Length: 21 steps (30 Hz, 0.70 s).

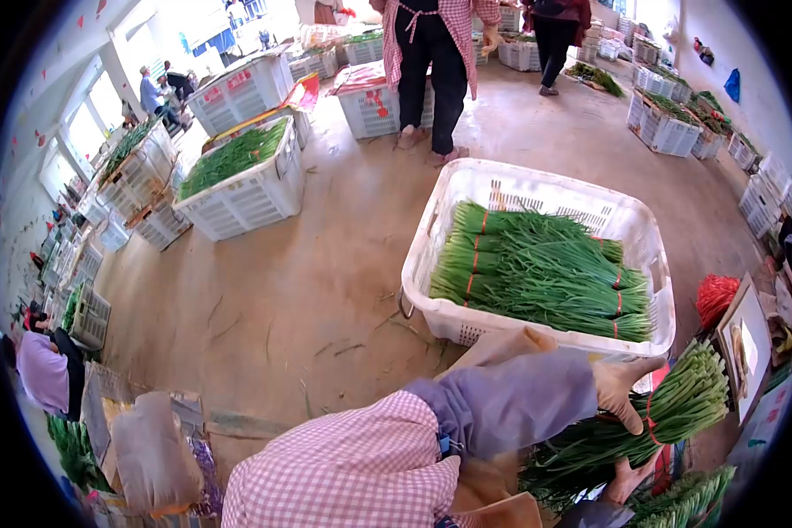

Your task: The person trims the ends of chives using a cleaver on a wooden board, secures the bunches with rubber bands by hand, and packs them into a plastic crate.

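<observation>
At the lower right, my left hand (pixel 623 389) reaches across and grips the top of a bundle of chives (pixel 686 396) tied with a red band. My right hand (pixel 629 480) holds the same bundle from below, its fingers partly hidden. The pale cut ends point up and right; the dark leaves hang toward the lower left. Just beyond my left arm stands a white plastic crate (pixel 537 321) with several banded chive bundles (pixel 537 264) laid inside. More green stalks (pixel 686 502) lie below my right hand.
Red ties (pixel 717 299) and a framed board (pixel 744 343) are at the right. A filled crate (pixel 242 207) stands at the left, with stacked crates (pixel 141 176) behind it. A person in a checked apron (pixel 436 53) stands ahead. Loose leaves litter the floor (pixel 264 308).
</observation>
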Available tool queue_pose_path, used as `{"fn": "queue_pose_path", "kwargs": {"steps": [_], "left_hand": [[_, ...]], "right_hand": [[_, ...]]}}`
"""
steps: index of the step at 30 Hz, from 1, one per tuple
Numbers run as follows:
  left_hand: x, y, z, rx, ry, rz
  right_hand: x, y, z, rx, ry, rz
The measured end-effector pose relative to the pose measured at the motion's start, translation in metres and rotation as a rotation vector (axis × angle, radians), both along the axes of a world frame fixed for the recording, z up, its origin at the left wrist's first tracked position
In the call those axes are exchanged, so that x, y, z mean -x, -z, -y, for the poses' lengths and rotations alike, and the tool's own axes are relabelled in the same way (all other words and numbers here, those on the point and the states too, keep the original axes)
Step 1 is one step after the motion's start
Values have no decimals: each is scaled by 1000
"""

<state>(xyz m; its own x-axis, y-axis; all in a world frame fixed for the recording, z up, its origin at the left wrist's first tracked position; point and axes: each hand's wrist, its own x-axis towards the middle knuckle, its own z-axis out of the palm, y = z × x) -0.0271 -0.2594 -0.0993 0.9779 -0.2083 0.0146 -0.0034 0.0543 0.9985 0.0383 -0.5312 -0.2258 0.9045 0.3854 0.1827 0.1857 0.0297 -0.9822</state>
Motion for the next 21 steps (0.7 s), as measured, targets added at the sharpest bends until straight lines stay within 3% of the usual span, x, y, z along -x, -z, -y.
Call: {"fn": "queue_pose_path", "kwargs": {"steps": [2,6,10,13,14,16,19,21], "left_hand": [[-29,40,14,223,222,201],[-20,35,22,385,209,106],[-17,32,34,516,129,86],[-15,32,32,349,-62,263],[-8,26,28,307,-111,206],[-4,16,25,308,-220,190],[-6,19,28,368,-298,153],[-21,33,38,362,-328,219]], "right_hand": [[0,15,6,26,-2,-28],[-9,32,12,159,-71,-33],[-19,45,20,71,-136,-179],[-36,43,31,308,-108,-120],[-36,44,28,186,-133,-105],[-5,-14,0,-11,-139,-71],[40,-49,-47,195,126,343],[24,-21,-52,183,65,306]]}}
